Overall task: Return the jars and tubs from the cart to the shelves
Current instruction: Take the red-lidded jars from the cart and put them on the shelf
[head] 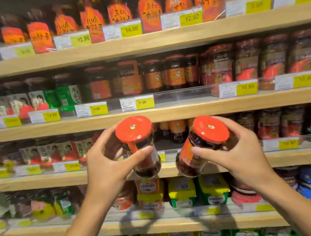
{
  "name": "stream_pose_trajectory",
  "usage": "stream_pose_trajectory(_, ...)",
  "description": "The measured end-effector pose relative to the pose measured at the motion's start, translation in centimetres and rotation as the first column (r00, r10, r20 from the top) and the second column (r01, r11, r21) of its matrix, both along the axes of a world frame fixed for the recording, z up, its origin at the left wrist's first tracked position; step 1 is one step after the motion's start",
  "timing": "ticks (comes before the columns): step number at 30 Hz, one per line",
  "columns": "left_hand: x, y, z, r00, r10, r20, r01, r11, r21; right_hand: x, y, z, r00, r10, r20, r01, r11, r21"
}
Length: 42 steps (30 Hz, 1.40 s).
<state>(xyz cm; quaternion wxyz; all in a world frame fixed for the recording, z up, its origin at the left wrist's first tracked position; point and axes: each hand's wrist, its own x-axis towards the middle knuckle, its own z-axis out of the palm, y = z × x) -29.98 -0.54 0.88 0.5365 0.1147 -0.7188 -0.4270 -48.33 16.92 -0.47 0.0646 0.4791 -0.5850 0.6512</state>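
The left hand gripped one red-lidded jar, thumb across its front. The right hand clasped a tilted second jar between curled fingers and thumb.

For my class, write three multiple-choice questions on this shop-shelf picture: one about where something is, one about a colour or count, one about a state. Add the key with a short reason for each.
1. Where are the two held jars?
A. in front of the shelves, in the hands
B. standing on the top shelf
C. lying on the floor

2. What colour are the held jars' lids?
A. green
B. red-orange
C. white

3. How is the right-hand jar held?
A. upside down
B. perfectly upright
C. tilted, lid leaning right

Key:
1 A: the left hand grips the left jar and the right hand grips the right jar, before the shelf edge.
2 B: both lids show red-orange.
3 C: its base points lower left.
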Motion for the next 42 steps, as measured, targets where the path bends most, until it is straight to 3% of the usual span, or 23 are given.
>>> stream_pose_trajectory(12, 0.2, -0.4, 3.9, 0.98, -0.178, -0.087, 0.169, 0.98, -0.101, -1.1, -1.7, 10.7, 0.938, -0.279, -0.205, 0.196, 0.916, -0.35)
stream_pose_trajectory(19, 0.1, -0.8, 5.1, 0.966, -0.225, -0.132, 0.206, 0.968, -0.144, -4.1, -5.2, 12.3, 0.906, -0.363, -0.22, 0.264, 0.888, -0.376)
stream_pose_trajectory(33, -0.1, -0.7, 4.8, 0.979, -0.176, -0.099, 0.152, 0.965, -0.216, -8.7, -9.0, 12.0, 0.861, -0.477, -0.176, 0.463, 0.879, -0.114)
stream_pose_trajectory(37, -0.5, -0.8, 4.7, 0.979, -0.179, -0.1, 0.154, 0.964, -0.219, -9.7, -9.7, 13.9, 0.814, -0.546, -0.199, 0.564, 0.825, 0.044)
stream_pose_trajectory(42, -0.9, -1.0, 4.2, 0.98, -0.174, -0.1, 0.15, 0.967, -0.206, -9.4, -11.1, 15.7, 0.76, -0.548, -0.349, 0.643, 0.714, 0.277)
